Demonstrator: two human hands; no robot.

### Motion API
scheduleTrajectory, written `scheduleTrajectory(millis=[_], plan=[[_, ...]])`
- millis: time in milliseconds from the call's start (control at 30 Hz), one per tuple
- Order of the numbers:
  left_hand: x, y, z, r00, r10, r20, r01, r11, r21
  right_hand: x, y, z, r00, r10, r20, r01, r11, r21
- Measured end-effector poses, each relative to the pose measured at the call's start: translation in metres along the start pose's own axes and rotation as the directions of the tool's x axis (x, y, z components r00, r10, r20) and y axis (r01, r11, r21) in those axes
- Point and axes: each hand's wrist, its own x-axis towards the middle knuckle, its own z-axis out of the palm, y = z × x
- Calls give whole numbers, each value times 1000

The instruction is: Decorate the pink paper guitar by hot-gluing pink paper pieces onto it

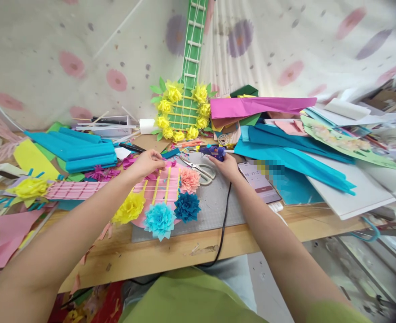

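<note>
A pink paper guitar (138,190) lies on the grey cutting mat (214,204), its neck pointing left. Paper flowers edge its body: a yellow one (130,207), a light blue one (160,220), a dark blue one (187,207) and a coral one (189,180). My left hand (147,163) is over the top edge of the body, beside magenta paper (160,176), fingers pinched together; what is between them is too small to make out. In my right hand (227,168) is a blue glue gun (214,153), its nozzle towards the left. Scissors (203,172) lie between the hands.
A green paper guitar (187,105) with yellow flowers stands at the back. Blue crepe paper (83,150) is piled left, with more paper (261,107) right. A phone (258,181) lies by my right forearm. A black cord (225,220) hangs over the table's front edge.
</note>
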Motion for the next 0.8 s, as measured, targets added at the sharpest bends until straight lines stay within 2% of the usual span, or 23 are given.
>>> scheduleTrajectory(millis=[100,200,233,300,333,367,433,467,500,533,600,633,667,700,733,800], plan=[[-3,1,1,1000,-6,-1,6,996,-88,-2,3,9,999,18,46,-13,995,-103],[-5,0,3,1000,-17,22,21,982,-189,-1,2,12,998,38,45,-33,994,-108],[-5,-1,3,999,-16,34,23,975,-221,-1,2,11,1000,13,15,-12,997,-79],[-4,-2,5,998,-15,59,31,960,-277,-3,-2,3,989,-72,-133,69,997,-23],[-4,-2,6,997,-22,70,42,953,-301,-5,-6,-3,963,-118,-241,116,993,-22],[-3,-2,7,997,-34,73,55,946,-320,-8,-12,-11,919,-155,-363,149,988,-43],[-2,0,9,996,-64,56,79,937,-339,-16,-28,-26,810,-224,-542,177,974,-139],[-1,2,10,996,-81,35,88,937,-338,-20,-38,-32,771,-249,-586,186,968,-166],[-1,4,12,995,-95,10,93,937,-336,-24,-49,-37,764,-264,-588,206,965,-164],[-1,7,13,994,-107,-11,97,936,-339,-27,-60,-38,782,-265,-565,237,964,-124],[-2,12,17,991,-126,-35,103,918,-383,-31,-80,-33,874,-225,-431,291,952,94],[-3,14,19,990,-134,-42,103,900,-424,-33,-88,-26,934,-189,-303,266,933,240],[-4,16,21,989,-140,-47,101,875,-474,-34,-95,-18,980,-158,-124,192,912,362],[-4,17,24,988,-148,-51,99,845,-526,-34,-100,-9,991,-120,61,80,892,445],[-4,18,26,986,-157,-52,100,813,-574,-35,-104,1,973,-88,213,-31,864,503],[-5,20,30,985,-169,-37,106,756,-646,-36,-111,17,937,-49,346,-172,797,579]])
